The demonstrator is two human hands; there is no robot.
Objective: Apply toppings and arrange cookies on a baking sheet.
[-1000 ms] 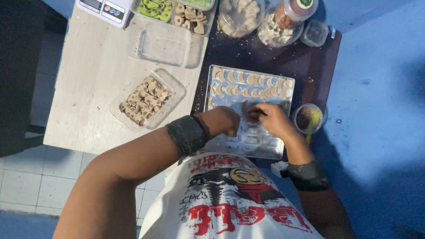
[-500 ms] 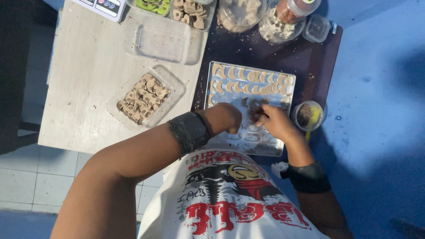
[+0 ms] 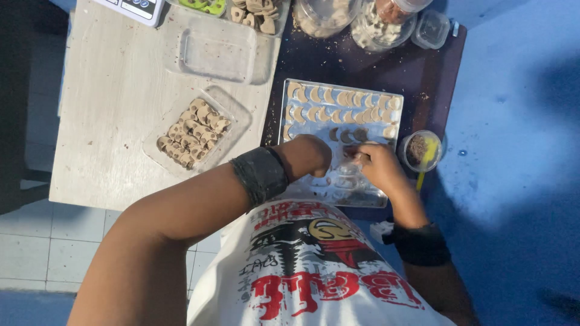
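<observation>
1. I look straight down at two tables pushed together: a pale one (image 3: 121, 108) on the left and a dark one (image 3: 338, 66) on the right.
2. A clear mould tray (image 3: 374, 96) lies on the dark table, right in front of me. Its two far rows are filled with pale crescent pieces (image 3: 329, 96); the third row holds a few darker ones.
3. My left hand (image 3: 311, 156) rests over the near left part of the tray, fingers curled together. I cannot tell whether it grips anything.
4. My right hand (image 3: 377, 166) is over the middle of the tray, just beside the left hand. Its fingertips (image 3: 357, 158) are pinched together at a cavity in the third row; what they hold is too small to make out.
5. Both forearms wear black wristbands (image 3: 261, 175).
6. A small round tub (image 3: 421, 151) of brown filling with a yellow tool in it stands just right of the tray.
7. On the pale table, left of my left arm, a clear box (image 3: 196, 133) holds rows of brown crescent pieces.
8. Farther away lies an empty clear box (image 3: 211, 51).
9. Along the far edge stand jars (image 3: 362, 24) and more containers, only partly in view.
</observation>
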